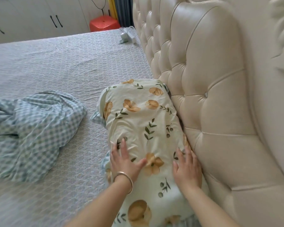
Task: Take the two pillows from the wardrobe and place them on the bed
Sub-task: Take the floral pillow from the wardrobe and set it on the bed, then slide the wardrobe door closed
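Note:
A cream pillow with orange flowers and green leaves (141,122) lies on the bed (59,66), lengthwise against the padded headboard (211,95). My left hand (125,161), with a bangle on its wrist, rests flat on the pillow's left side, fingers spread. My right hand (187,167) lies flat on its right side, close to the headboard. Neither hand grips anything. A checked blue edge shows under the floral cover at the pillow's left; I cannot tell if it is a second pillow.
A crumpled blue-and-white checked blanket (28,131) lies on the bed at left. White chargers with cables (127,36) sit at the far corner of the bed. Beyond stand a white wardrobe (31,17) with its doors closed and a red stool (103,23).

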Tool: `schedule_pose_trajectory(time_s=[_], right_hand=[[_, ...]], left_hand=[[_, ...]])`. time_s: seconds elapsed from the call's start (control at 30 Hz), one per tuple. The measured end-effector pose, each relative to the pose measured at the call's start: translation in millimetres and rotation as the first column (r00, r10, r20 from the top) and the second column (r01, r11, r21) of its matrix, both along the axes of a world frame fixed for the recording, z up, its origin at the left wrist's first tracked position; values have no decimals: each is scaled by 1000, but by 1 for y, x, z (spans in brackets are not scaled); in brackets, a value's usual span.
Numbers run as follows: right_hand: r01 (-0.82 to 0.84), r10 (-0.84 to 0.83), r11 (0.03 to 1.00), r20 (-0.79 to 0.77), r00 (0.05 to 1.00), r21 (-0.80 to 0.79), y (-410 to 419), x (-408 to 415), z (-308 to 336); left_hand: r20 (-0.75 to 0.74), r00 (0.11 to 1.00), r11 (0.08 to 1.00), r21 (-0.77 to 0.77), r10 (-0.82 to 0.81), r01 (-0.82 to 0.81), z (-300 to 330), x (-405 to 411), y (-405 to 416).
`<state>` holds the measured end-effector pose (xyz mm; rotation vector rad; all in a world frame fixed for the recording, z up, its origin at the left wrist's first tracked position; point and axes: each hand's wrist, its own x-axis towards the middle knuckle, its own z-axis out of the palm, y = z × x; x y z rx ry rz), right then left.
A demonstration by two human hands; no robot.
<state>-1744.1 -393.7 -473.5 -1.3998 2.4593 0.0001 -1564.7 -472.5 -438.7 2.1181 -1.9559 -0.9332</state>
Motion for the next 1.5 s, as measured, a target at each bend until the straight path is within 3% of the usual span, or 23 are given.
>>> schedule_pose_trajectory(time_s=[0.27, 0.4, 0.6, 0.83, 0.93, 1.1, 1.23, 1.43, 1.5], right_hand=[[47, -45, 998, 79, 996, -32, 35, 31, 85], [149, -143, 982, 55, 988, -117, 64, 68, 120], [412, -399, 875, 104, 911, -255, 144, 150, 164], [546, -572, 747, 53, 819, -379, 259, 233, 225], [617, -687, 659, -9, 727, -429, 312, 264, 254], [702, -820, 520, -57, 569, -487, 404, 332, 286], [723, -915, 383, -129, 383, -575, 473, 397, 301], [718, -984, 140, -17, 175, -682, 530, 505, 308], [706, -991, 112, -23, 135, -699, 537, 540, 313]], left_hand=[[-30, 959, 955, -104, -282, 278, 58, 29, 21], [1, 879, 863, -187, -478, 469, 86, 55, 29], [33, 546, 515, -289, -837, 807, 139, 91, 72], [-39, 179, 182, -338, -983, 923, 197, 108, 167], [-44, 25, 40, -382, -999, 923, 219, 111, 218], [-129, -187, -101, -487, -974, 867, 251, 135, 312], [-154, -357, -235, -513, -921, 826, 262, 182, 388], [-165, -541, -389, -530, -825, 754, 263, 265, 466], [-144, -604, -446, -546, -784, 709, 267, 286, 481]])
